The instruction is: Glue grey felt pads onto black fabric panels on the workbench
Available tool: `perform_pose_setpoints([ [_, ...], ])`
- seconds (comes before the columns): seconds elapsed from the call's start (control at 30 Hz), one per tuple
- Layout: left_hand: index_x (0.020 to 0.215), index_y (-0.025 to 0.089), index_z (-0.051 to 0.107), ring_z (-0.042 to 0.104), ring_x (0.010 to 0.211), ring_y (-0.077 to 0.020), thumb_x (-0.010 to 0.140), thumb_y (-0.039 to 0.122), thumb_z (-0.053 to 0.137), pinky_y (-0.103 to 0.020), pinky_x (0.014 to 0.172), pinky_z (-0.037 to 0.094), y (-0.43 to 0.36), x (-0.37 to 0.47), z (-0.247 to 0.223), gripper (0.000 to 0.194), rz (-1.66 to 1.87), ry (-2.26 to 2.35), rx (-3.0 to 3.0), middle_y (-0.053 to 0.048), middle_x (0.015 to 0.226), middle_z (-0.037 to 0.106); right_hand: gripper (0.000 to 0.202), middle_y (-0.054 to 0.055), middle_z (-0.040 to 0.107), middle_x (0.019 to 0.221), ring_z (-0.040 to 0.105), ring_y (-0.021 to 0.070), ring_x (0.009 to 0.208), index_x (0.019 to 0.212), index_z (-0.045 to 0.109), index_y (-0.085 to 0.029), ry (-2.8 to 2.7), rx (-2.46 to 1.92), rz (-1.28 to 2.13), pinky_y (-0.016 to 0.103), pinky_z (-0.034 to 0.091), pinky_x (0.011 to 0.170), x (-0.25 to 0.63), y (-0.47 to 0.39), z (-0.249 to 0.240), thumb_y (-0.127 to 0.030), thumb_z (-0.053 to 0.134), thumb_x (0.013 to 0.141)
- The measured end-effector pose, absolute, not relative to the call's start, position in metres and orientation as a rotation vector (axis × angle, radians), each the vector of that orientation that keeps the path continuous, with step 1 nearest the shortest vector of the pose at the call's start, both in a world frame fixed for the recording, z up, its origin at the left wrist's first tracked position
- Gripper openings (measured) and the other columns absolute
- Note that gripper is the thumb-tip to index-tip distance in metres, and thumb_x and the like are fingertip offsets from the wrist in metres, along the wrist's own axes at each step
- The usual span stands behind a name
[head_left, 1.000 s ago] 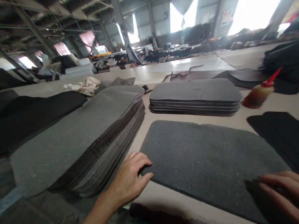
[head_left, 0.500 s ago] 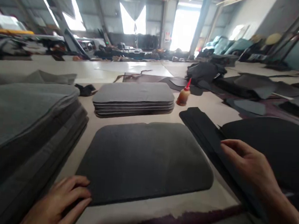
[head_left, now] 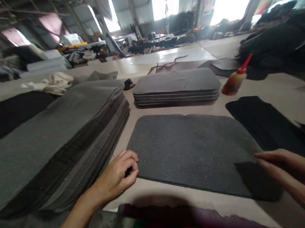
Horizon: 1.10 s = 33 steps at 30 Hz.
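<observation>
A dark grey fabric panel [head_left: 191, 150] with rounded corners lies flat in front of me, its surface speckled with fine bits. My left hand [head_left: 120, 172] is at the panel's left edge, fingers curled and the thumb close to the index finger, pinching the near-left edge. Over the panel's right side hovers my right hand [head_left: 290, 174], fingers stretched out with nothing visible in them; it casts a shadow on the panel. Beyond the panel stands a neat stack of grey panels [head_left: 177, 83].
A tall pile of grey fabric pieces [head_left: 71, 123] fills the left side. Behind, at right, stands a brown bottle [head_left: 234, 83] with a red nozzle. Dark strips [head_left: 268, 121] lie right of the panel, and a dark heap [head_left: 278, 42] sits farther back.
The view has swung left. My right hand has moved from the dark strips to above the panel's right side. My left hand has stayed at the panel's left edge, its fingers more curled.
</observation>
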State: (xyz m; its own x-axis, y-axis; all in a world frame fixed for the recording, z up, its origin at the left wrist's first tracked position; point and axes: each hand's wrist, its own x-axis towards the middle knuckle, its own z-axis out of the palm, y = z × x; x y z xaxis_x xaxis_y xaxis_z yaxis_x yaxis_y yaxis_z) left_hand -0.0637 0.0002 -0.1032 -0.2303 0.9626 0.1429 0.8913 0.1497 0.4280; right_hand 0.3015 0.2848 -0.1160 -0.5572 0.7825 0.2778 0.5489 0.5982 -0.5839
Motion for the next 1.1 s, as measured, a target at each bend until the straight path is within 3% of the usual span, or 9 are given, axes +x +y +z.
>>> perform_pose_setpoints([
  [0.17,0.083,0.021,0.056,0.057,0.101,-0.0197,0.088,0.012,0.057,-0.035,0.089,0.044,0.0,-0.058,-0.098,0.011,0.762,2.244,1.803,-0.004,0.1,0.06,0.021,0.003,0.068,0.101,0.068,0.0176,0.084,0.108,0.067,-0.03,-2.621,-0.312,0.687,0.024,0.057,0.067,0.245,0.24,-0.096,-0.036,0.047,0.105],
  [0.3,0.091,0.022,0.062,0.057,0.104,-0.0196,0.091,0.014,0.061,-0.036,0.091,0.045,-0.005,-0.056,-0.096,0.008,0.756,2.185,1.83,-0.004,0.104,0.061,0.026,0.003,0.062,0.091,0.06,0.0149,0.074,0.099,0.065,-0.024,-2.769,-0.048,0.716,0.026,0.049,0.066,0.202,0.208,-0.085,-0.024,0.041,0.107],
  [0.53,0.098,0.022,0.067,0.058,0.104,-0.0212,0.095,0.019,0.061,-0.038,0.091,0.047,-0.008,-0.052,-0.102,0.007,0.743,2.172,1.859,-0.006,0.104,0.065,0.019,0.003,0.053,0.082,0.048,0.0199,0.073,0.081,0.058,-0.02,-2.862,0.071,0.414,0.034,0.037,0.065,0.173,0.19,-0.109,-0.009,0.05,0.095],
  [0.83,0.089,0.021,0.065,0.057,0.103,-0.0191,0.096,0.016,0.059,-0.035,0.09,0.044,-0.006,-0.053,-0.102,0.011,0.661,2.165,1.881,-0.004,0.102,0.062,0.02,0.003,0.052,0.08,0.045,0.0214,0.071,0.076,0.056,-0.019,-2.802,0.114,0.23,0.035,0.034,0.061,0.174,0.185,-0.114,-0.001,0.064,0.081],
  [1.1,0.084,0.019,0.061,0.055,0.099,-0.0179,0.091,0.008,0.06,-0.033,0.088,0.043,-0.006,-0.053,-0.107,0.013,0.687,2.163,1.915,-0.004,0.101,0.06,0.019,0.004,0.051,0.079,0.045,0.0216,0.07,0.075,0.058,-0.016,-2.716,0.159,0.13,0.035,0.036,0.058,0.169,0.181,-0.119,0.003,0.058,0.075],
])
